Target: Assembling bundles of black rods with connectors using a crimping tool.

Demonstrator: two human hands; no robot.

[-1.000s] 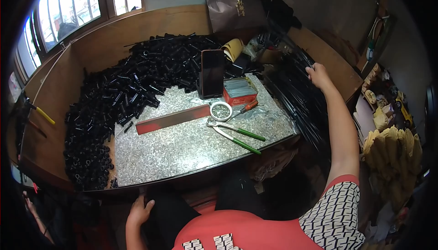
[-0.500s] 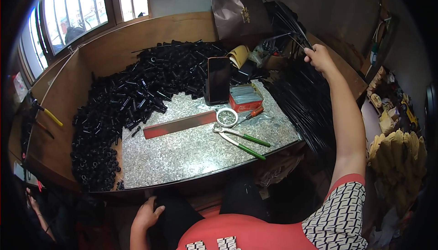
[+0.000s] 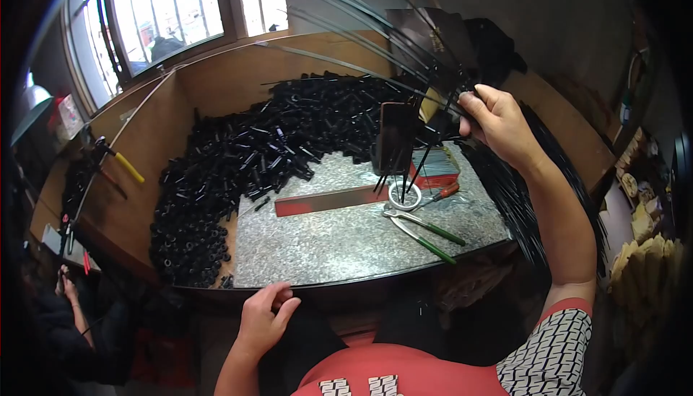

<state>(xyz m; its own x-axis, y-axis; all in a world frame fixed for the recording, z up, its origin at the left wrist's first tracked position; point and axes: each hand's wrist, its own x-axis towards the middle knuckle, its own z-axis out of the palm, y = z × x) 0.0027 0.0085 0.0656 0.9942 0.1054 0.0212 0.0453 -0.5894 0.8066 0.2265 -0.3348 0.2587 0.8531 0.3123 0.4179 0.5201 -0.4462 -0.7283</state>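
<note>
Since the earlier frame the right hand has lifted a bundle of thin black rods off the side pile, its grip clenched near their lower ends above the desk. The rods look light, smooth and springy (tips fan and droop), best held bunched low. The left hand rests released at the desk's speckled front edge, near the heap of short black tubes.

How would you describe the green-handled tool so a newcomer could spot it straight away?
Start at the speckled grey worktop ringed by a heap of short black tubes. Near its front right edge, below the small white ring, lie the pliers. Their two long green handles, splayed towards the right, are the only green thing there.
</note>
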